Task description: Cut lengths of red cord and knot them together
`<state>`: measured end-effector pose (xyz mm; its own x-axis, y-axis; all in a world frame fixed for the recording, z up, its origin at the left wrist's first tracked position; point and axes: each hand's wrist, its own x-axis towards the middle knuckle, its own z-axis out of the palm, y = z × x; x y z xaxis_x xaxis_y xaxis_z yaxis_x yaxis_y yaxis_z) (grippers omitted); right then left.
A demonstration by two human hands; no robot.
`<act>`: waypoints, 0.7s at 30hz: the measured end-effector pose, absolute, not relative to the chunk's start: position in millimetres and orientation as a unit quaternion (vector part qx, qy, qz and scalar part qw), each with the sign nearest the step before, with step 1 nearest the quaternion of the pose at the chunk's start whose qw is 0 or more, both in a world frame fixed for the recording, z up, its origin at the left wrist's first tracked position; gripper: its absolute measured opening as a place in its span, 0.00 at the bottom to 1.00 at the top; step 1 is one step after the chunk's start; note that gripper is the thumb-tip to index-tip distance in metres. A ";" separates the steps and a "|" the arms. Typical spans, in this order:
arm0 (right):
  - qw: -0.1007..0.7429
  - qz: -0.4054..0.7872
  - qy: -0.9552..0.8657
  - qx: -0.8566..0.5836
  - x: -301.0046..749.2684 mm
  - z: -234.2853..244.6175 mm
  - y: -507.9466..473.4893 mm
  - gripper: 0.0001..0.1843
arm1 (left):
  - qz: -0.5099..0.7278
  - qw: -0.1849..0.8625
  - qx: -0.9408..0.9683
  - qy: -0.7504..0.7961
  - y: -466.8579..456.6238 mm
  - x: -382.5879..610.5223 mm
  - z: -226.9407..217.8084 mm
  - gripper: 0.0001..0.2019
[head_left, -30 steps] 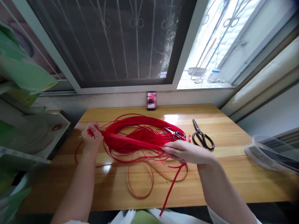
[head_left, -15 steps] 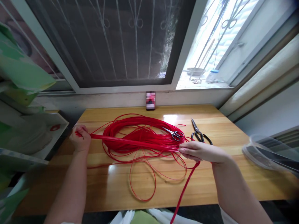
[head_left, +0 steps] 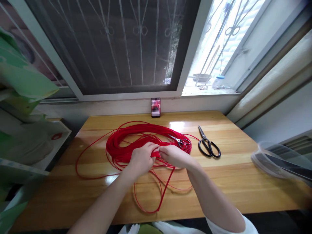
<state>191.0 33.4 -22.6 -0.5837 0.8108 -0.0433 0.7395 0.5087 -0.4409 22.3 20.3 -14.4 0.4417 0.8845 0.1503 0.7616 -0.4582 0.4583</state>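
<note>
My left hand (head_left: 143,156) and my right hand (head_left: 173,155) meet above a big coil of red cord (head_left: 114,148) on the wooden table. Both are closed on a bunch of red strands (head_left: 155,154), a bit of which shows between them. From beneath my right hand a thicker red length (head_left: 167,188) runs down toward the table's front. Thin loops of cord spread out left and in front of the coil. Small scissors (head_left: 181,141) with dark handles lie on the coil's right side. My fingertips are partly hidden.
Larger black-handled scissors (head_left: 208,146) lie right of the coil. A phone (head_left: 156,107) with a blurred screen leans against the wall at the table's back edge. A clear plastic container (head_left: 265,162) sits at the right. White shelving (head_left: 58,139) stands at the left.
My left hand has come from the far left to the middle, and my right hand has moved left to meet it. The strands stretched between them are now bunched together.
</note>
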 end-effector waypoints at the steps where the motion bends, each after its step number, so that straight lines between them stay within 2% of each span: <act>1: 0.083 0.206 -0.868 -0.443 189.2 -22.7 33.7 0.14 | 0.168 0.174 0.830 0.502 19.8 24.7 -14.9 0.13; 5: 0.072 0.207 -0.869 -0.443 186.6 -21.7 33.8 0.15 | 0.110 0.189 0.818 0.533 23.8 21.4 -18.2 0.10; 9: 0.080 0.221 -0.865 -0.443 185.6 -21.7 34.4 0.15 | 0.125 0.227 0.820 0.510 25.3 18.3 -22.0 0.13; 15: 0.075 0.248 -0.873 -0.414 187.9 -24.6 34.9 0.13 | 0.098 0.224 0.824 0.510 27.3 17.3 -26.8 0.18; 21: 0.064 0.265 -0.866 -0.419 187.2 -22.4 35.5 0.16 | 0.089 0.232 0.825 0.507 28.0 13.9 -26.1 0.15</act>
